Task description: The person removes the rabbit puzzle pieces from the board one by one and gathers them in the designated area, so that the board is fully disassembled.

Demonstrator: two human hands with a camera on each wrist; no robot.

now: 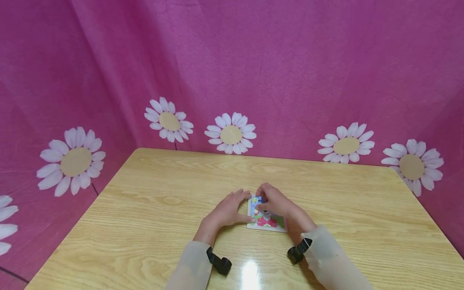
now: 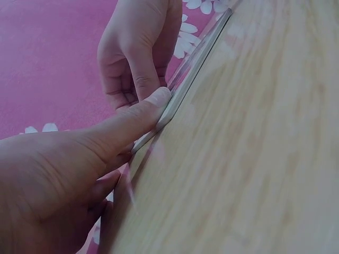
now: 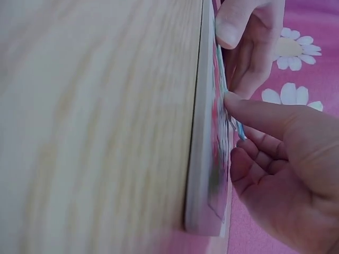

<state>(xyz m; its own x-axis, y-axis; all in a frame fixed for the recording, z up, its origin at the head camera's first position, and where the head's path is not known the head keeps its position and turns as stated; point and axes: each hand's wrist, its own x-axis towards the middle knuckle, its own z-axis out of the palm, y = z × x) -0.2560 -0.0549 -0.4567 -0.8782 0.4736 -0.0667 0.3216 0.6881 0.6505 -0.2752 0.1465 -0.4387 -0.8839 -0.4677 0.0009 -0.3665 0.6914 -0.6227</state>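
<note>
**One framed picture puzzle (image 1: 266, 229), one thin blue-edged piece (image 3: 241, 130) held in a light pinch**

What worries me most, watching from my end, is the grip on that piece. It offers the fingers only a narrow edge, so a small slip could drop it askew across its neighbours. A sideways push could also skid the whole puzzle, since it simply lies on the smooth wood-grain table (image 1: 145, 209), near the middle and well apart from the far edge, and I see nothing fixing it down. If the left thumb eases off, I would expect the frame to swing. My own weak spot is sight: the right hand (image 1: 278, 203) covers the upper right of the picture, so I can't judge how the piece sits against the parts around it.

Now the hands. On the right, the thumb and curled fingers come nearly together, with the thin piece between them, over the upper part of the picture. The left hand (image 1: 226, 209) is spread in a wide C along the puzzle's left side: its thumb rests on the board by the near-left corner, and its fingers reach the far-left one. Whether those fingertips touch the frame or lie just beside it, I can't tell. The left hand pinches nothing; I read it as a steadying touch.
</note>
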